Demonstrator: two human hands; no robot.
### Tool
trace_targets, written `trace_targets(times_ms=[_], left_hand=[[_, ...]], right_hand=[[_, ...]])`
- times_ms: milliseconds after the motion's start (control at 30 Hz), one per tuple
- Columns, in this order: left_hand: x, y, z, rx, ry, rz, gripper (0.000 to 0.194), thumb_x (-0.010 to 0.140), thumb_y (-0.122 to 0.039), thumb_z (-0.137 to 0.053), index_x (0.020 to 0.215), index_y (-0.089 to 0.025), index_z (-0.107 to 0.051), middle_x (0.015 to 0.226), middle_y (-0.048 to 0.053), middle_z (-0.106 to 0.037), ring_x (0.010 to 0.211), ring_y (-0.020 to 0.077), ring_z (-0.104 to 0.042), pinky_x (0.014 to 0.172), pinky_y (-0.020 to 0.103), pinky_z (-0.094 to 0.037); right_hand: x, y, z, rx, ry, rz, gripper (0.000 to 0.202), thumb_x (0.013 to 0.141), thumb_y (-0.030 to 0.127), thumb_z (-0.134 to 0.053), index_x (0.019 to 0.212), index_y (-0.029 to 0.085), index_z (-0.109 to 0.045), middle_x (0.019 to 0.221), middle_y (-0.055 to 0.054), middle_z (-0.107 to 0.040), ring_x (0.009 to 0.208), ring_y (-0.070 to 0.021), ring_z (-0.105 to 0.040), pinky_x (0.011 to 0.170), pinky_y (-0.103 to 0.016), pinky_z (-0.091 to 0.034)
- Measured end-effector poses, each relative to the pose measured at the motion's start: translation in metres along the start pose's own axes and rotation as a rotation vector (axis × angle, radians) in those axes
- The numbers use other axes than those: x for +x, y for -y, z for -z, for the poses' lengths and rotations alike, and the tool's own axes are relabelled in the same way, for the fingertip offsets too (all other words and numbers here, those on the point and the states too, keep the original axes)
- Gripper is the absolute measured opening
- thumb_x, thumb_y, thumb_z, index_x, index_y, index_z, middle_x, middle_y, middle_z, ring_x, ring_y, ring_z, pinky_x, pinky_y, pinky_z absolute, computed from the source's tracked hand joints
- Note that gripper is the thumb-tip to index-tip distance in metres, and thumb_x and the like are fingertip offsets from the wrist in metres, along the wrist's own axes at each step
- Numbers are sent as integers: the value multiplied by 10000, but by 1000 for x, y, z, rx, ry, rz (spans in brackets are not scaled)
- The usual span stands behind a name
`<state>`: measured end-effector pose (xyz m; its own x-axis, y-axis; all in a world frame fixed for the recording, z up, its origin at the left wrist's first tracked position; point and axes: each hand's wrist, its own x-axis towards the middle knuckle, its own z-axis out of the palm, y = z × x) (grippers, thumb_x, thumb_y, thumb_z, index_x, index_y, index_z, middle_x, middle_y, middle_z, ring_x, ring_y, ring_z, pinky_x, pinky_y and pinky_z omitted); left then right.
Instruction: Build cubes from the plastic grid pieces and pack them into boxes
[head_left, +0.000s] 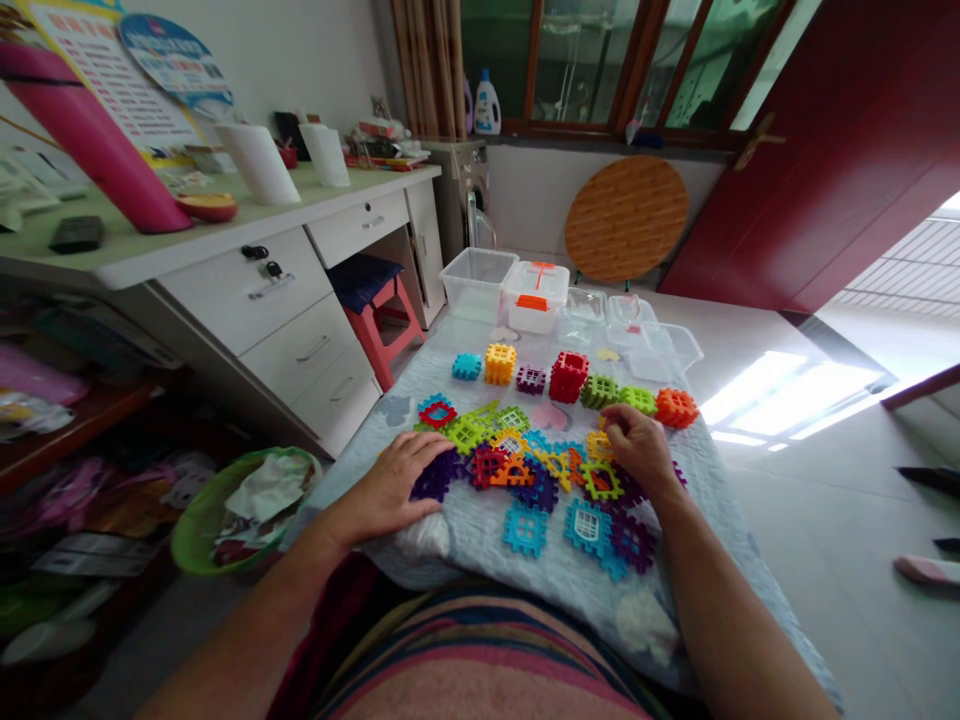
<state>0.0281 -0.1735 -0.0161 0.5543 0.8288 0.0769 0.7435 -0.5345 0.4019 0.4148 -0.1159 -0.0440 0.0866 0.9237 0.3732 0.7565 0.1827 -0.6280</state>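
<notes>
My left hand (405,478) lies open at the pile's left side, its fingers stretched over dark purple interlocking tiles (433,480). My right hand (637,445) is closed in a pinch at the pile's right side, on a yellow interlocking tile (600,443) partly hidden by the fingers. Between the hands lie loose plastic tiles in several colours, among them a lime green tile (602,481) and a red tile (488,466). Closer to me are a blue tile (525,528) and a blue window tile (588,526). Behind the pile stands a row of assembled blocks, including a red one (569,377) and an orange one (676,408).
Clear plastic bins (478,280) and a lidded box with orange latches (535,297) stand at the table's far end. Left of the table are a green waste basket (187,535), a red stool (386,340) and a white desk (225,290). A red door (810,150) is at right.
</notes>
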Motion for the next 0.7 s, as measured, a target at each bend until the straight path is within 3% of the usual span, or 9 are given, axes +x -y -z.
trace_targets(times_ms=[467,700], left_hand=[[15,-9,-7,-99,-123,93,525,777,-163,-645,1288,-216,-533,1205,82,-565,1140,239,-551,1025,419,-450],[30,-18,7,-95,-247,26,368,856,-173,-549,1221,-224,-560,1136,65,-631,1075,229,-597,972,408,-488]], right_hand=[[-1,-1,0,-12,0,0,268,753,270,-465,835,178,-703,572,4,-611,471,-130,-485,534,-248,-401],[-1,-1,0,-5,-1,10,256,760,268,-474,835,182,-703,597,-3,-632,485,-139,-508,552,-256,-414]])
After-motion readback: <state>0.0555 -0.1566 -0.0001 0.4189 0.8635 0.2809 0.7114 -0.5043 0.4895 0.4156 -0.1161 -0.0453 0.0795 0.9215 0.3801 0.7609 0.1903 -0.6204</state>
